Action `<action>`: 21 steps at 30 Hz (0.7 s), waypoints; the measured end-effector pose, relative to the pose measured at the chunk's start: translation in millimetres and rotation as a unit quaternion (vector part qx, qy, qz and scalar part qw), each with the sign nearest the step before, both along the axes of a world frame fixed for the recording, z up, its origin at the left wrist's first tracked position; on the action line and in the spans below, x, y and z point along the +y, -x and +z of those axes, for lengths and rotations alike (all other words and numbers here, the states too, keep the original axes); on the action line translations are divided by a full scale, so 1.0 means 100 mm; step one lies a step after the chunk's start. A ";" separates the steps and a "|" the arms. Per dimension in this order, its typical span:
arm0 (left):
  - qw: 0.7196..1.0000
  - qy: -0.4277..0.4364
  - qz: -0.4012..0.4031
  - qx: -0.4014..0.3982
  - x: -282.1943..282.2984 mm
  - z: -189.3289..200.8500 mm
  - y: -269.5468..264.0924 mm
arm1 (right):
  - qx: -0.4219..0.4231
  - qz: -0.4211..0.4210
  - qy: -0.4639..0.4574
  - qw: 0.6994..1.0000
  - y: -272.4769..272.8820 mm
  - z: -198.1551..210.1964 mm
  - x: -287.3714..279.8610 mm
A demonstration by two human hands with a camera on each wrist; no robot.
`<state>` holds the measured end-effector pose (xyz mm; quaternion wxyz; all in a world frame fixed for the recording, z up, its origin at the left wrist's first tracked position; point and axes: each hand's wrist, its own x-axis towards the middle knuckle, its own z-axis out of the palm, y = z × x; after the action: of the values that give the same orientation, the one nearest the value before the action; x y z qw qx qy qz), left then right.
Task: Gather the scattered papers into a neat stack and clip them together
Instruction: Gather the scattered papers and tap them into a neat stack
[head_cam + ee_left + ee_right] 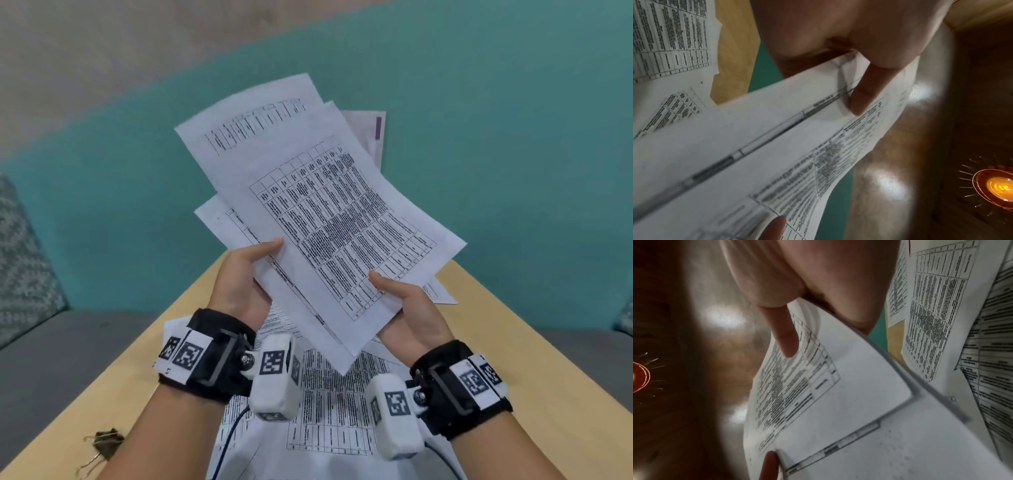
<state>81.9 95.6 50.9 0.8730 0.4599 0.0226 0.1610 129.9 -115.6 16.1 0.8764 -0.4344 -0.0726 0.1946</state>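
Note:
Both hands hold a loose, fanned bundle of printed papers (329,219) up above the wooden table (507,325). My left hand (246,274) grips the bundle's left edge, thumb on top; the wrist view shows that thumb pressing the sheets (777,138). My right hand (407,308) grips the lower right corner, thumb on the top sheet (818,394). The sheets are skewed, their corners sticking out at different angles. More printed papers (329,411) lie flat on the table under my wrists. Binder clips (102,445) lie at the table's near left edge.
A further sheet (440,294) pokes out on the table to the right of the held bundle. A teal sofa back (513,154) runs behind the table, with grey seat cushions (68,359) either side. A lit ceiling lamp (999,186) shows in the wrist views.

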 end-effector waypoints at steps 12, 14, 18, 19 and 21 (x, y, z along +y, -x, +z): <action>0.999 -0.043 0.004 -0.033 -0.01 0.04 0.04 | -0.019 -0.072 0.036 0.997 -0.08 0.05 -0.14; 0.998 -0.021 0.011 -0.056 0.07 0.08 0.07 | -0.036 -0.110 0.058 0.992 -0.15 0.02 -0.23; 0.996 0.027 -0.023 -0.086 0.33 0.15 0.16 | -0.104 -0.200 0.130 0.965 -0.25 0.06 -0.43; 0.996 0.002 -0.027 -0.085 0.40 0.15 0.18 | -0.118 -0.220 0.151 0.956 -0.26 0.07 -0.48; 0.994 -0.094 -0.008 -0.060 0.48 0.13 0.18 | -0.147 -0.242 0.172 0.943 -0.30 0.07 -0.55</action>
<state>64.1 143.9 64.4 0.8270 0.5294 -0.0484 0.1830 160.1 -170.5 23.2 0.7883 -0.6072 -0.0591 -0.0797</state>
